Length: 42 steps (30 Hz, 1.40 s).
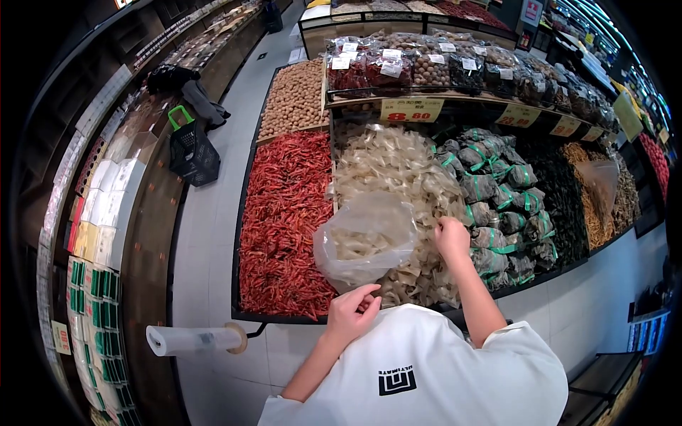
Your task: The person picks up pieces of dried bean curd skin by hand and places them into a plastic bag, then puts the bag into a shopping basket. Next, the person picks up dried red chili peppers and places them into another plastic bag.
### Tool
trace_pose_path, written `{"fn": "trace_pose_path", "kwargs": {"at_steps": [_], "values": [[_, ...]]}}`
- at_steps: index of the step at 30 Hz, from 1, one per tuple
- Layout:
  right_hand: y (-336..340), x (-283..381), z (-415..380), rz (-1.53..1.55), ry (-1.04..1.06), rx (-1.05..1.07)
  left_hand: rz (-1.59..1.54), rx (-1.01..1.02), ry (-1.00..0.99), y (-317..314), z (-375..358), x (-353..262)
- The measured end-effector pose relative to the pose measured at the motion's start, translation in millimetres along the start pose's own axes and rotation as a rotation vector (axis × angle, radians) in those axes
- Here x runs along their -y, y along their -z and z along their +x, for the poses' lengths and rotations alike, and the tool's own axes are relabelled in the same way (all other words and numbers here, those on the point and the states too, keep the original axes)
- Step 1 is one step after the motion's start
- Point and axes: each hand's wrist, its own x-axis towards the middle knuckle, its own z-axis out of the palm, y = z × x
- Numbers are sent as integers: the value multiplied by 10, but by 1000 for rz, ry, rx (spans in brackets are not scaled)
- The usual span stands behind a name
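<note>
A clear plastic bag (330,245) lies with its mouth open on a heap of pale, translucent dried pieces (391,156). Some of the same pieces show within its opening. My left hand (349,312) is at the bag's near edge, fingers curled; whether they grip the film or a piece is hard to tell. At the right side of the heap, my right hand (452,238) has its fingers pressed together, close to the grey bundles (490,192) tied with green bands. What its fingertips hold, if anything, is hidden.
Dried red chillies (284,220) fill the left section, with round brown goods (293,96) behind. Packaged bags (430,67) stand above the price signs (410,110). A bag roll (195,339) juts out front left. Across the aisle, a person (192,92) bends near a black basket (193,153).
</note>
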Motion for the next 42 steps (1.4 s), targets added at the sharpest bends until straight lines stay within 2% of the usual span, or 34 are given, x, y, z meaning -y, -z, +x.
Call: {"fn": "trace_pose_path", "kwargs": {"at_steps": [1, 2, 5, 6, 9, 11, 15, 17, 18, 20, 21, 23, 28, 30, 32, 34, 41, 42], "values": [[65, 6, -16, 56, 64, -111, -11, 5, 0, -5, -6, 3], [207, 88, -17, 58, 68, -110, -10, 2, 2, -7, -11, -4], [657, 440, 3, 585, 123, -251, -15, 18, 4, -28, -19, -19], [762, 576, 14, 585, 119, -252, -27, 25, 11, -47, -21, -11], [1020, 1020, 22, 751, 213, -226, -44, 61, 7, -112, 0, -41], [1101, 1215, 16, 782, 444, 71, -48, 85, -3, -148, 17, -64], [1077, 1141, -20, 753, 404, 56, -63, 107, -22, -172, 36, -94], [947, 815, -15, 813, 199, 50, -62, 108, -15, -177, 5, -83], [882, 646, -23, 811, 198, 54, -55, 89, -6, -175, -17, -57], [729, 274, -74, 508, 135, 74, -49, 71, 6, -165, -49, -15], [639, 88, -125, 507, 134, 75, -49, 43, 34, -159, -62, 2], [461, -196, -254, 345, 107, 215, -48, 14, 64, -139, -64, 8], [265, -164, -395, 225, 165, 260, -28, 17, 47, -180, 12, -20], [140, -60, -357, 127, 268, 233, -21, 53, 20, -211, 67, -46], [71, 26, -295, 102, 248, 271, -11, 87, -4, -242, 115, -83], [-2, 39, -231, 5, 331, 342, -1, 109, -21, -273, 145, -118], [-152, -52, -167, 18, 418, 343, 53, 112, 6, -365, 52, -64], [-149, -69, -184, 93, 382, 279, 60, 106, 16, -376, 38, -72]]}}
